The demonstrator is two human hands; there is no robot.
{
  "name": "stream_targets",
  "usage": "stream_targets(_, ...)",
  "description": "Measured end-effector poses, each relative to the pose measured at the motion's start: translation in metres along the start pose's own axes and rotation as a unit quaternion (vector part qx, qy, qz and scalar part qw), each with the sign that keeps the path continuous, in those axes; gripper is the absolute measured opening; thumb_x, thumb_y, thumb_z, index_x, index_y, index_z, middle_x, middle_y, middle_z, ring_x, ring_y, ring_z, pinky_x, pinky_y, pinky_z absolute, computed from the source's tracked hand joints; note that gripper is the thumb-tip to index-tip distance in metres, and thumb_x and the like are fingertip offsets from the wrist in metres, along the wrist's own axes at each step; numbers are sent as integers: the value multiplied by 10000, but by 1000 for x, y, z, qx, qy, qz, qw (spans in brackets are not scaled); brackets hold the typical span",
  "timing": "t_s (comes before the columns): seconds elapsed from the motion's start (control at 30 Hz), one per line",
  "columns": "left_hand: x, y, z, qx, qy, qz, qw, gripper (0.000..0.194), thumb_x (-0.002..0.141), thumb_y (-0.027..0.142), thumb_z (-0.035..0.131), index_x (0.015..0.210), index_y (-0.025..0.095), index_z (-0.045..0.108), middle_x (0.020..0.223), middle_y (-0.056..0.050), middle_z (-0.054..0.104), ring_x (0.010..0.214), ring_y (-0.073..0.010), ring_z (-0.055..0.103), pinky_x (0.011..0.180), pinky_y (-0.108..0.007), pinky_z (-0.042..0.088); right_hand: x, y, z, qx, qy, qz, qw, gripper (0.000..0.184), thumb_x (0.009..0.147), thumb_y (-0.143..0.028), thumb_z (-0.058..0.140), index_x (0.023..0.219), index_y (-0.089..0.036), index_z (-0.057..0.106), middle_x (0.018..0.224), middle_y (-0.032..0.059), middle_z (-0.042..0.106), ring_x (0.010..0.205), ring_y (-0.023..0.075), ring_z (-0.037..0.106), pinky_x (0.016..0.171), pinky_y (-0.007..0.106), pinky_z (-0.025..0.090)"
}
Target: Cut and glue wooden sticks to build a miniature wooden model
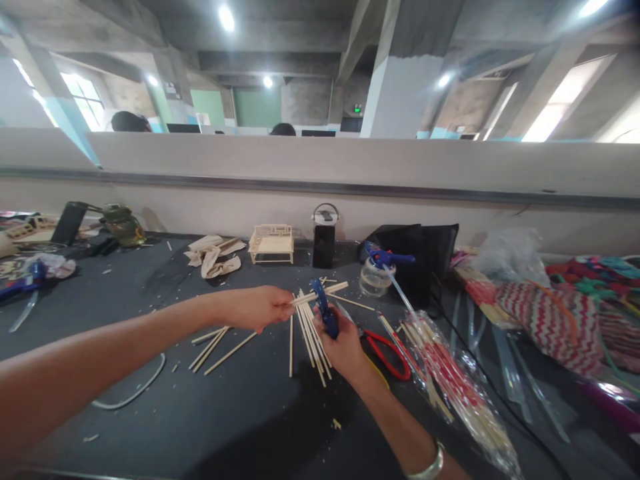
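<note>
Pinched in the fingers of my left hand (265,307) are a few thin wooden sticks (338,288), pointing to the right. My right hand (341,343) is closed around a blue hand tool (326,312); its exact kind is hard to make out. The tool stands roughly upright across the held sticks, and I cannot tell whether it grips them. Under both hands a fan of loose wooden sticks (309,333) lies on the dark table (240,420). Red-handled pliers (393,357) rest beside my right wrist.
A small wooden model bench (272,245) and a phone (324,247) stand at the back. A blue glue gun (387,257) sits on a glass jar (375,279). Bagged sticks (457,380) and a black cable (493,377) lie right; more sticks (213,347) lie left.
</note>
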State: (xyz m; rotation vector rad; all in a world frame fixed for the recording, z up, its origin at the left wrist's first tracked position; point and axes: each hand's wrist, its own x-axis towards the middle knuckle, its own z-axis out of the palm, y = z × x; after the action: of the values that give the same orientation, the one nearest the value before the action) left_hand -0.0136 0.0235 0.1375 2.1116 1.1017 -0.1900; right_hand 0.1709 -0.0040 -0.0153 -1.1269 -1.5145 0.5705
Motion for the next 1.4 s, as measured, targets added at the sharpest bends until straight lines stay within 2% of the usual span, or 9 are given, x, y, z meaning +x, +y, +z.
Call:
stream_targets(0.13,2,5,-1,4,5,16,1000,170,830,327,392,724,194,396,657,36,409,549,-101,456,516,-218,401,1,-8,-4,-18,14,7,1000,131,818,-301,543,835,-183,596,750,26,677,713,169,638,701,270,502)
stream_targets(0.27,5,8,-3,9,8,31,999,204,840,339,396,699,191,389,631,36,405,528,-97,447,505,-217,386,2,-8,-5,-30,39,31,998,187,804,-364,568,775,-182,596,703,23,671,635,155,601,634,254,485)
stream_targets(0.47,12,7,-3,-7,10,17,1000,187,831,339,417,719,190,408,656,32,425,523,-95,451,487,-214,384,3,-1,-4,-48,39,58,996,248,804,-408,564,748,-170,606,672,28,665,595,153,572,592,251,457)
stream_targets(0.67,32,-6,2,-27,13,6,1000,196,835,351,411,719,193,406,652,33,407,508,-89,402,460,-209,372,5,11,0,-52,40,96,993,289,789,-415,565,694,-146,612,622,42,656,569,159,557,529,243,419)
stream_targets(0.8,41,-4,0,19,26,-1,999,200,863,344,361,772,190,452,649,29,438,501,-90,381,462,-212,346,7,19,3,-43,50,119,991,301,777,-418,570,670,-140,608,605,56,660,552,166,561,506,245,415)
stream_targets(0.93,43,7,0,164,71,34,983,233,880,255,326,745,165,493,711,-23,536,633,-129,481,598,-244,396,9,20,4,-41,60,131,989,301,770,-421,576,688,-137,631,619,75,683,563,189,598,527,263,439)
stream_targets(1.03,44,10,8,226,139,46,963,305,922,284,267,823,150,522,814,-81,608,759,-179,558,700,-290,414,10,20,4,-33,64,135,988,299,779,-412,564,730,-133,658,688,100,712,611,209,637,555,273,465)
stream_targets(1.17,48,4,23,258,232,24,938,372,947,367,215,1001,161,520,834,-104,647,762,-223,617,648,-313,428,11,20,3,-34,67,135,988,279,773,-393,568,731,-136,665,693,95,716,613,210,639,568,278,473)
stream_targets(1.4,54,-2,26,304,246,25,920,356,949,323,220,1022,166,531,838,-124,665,770,-254,653,622,-324,463,12,22,0,-50,59,143,987,283,757,-417,587,700,-146,650,588,45,666,572,185,610,535,259,460)
